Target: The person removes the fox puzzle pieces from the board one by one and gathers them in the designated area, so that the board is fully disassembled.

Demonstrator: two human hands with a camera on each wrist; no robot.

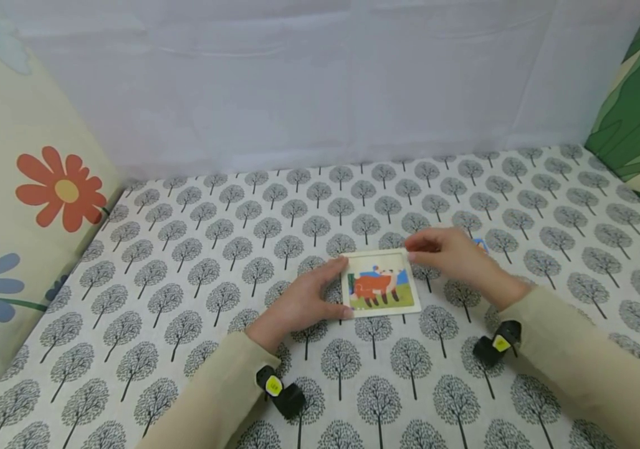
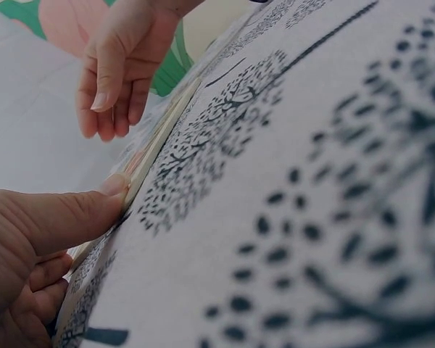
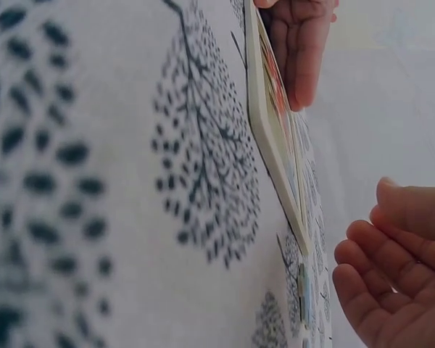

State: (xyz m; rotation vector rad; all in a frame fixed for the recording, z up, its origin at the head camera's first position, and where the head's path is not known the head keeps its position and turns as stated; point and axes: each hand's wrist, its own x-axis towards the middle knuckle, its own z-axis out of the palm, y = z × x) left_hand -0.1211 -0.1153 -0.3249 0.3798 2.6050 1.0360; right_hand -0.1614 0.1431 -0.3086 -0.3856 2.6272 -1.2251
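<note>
A square picture puzzle [image 1: 376, 287] in a cream wooden frame lies on the cloth, its picture an orange fox-like animal on green ground with blue behind. A bare cream strip shows along the top inside the frame. My left hand [image 1: 311, 296] holds the frame's left side, thumb at the near corner and fingers at the far one. The thumb [image 2: 105, 206] presses the frame's edge in the left wrist view. My right hand [image 1: 454, 259] hovers by the far right corner, fingers loosely bent with nothing between them. Partly hidden behind it lies a small blue puzzle piece [image 1: 481, 244].
A white cloth [image 1: 185, 299] printed with dark trees covers the table. At the back hangs a plain white sheet [image 1: 325, 87]. Flower-patterned panels [image 1: 62, 187] stand at the sides. Each wrist wears a black camera [image 1: 280, 390].
</note>
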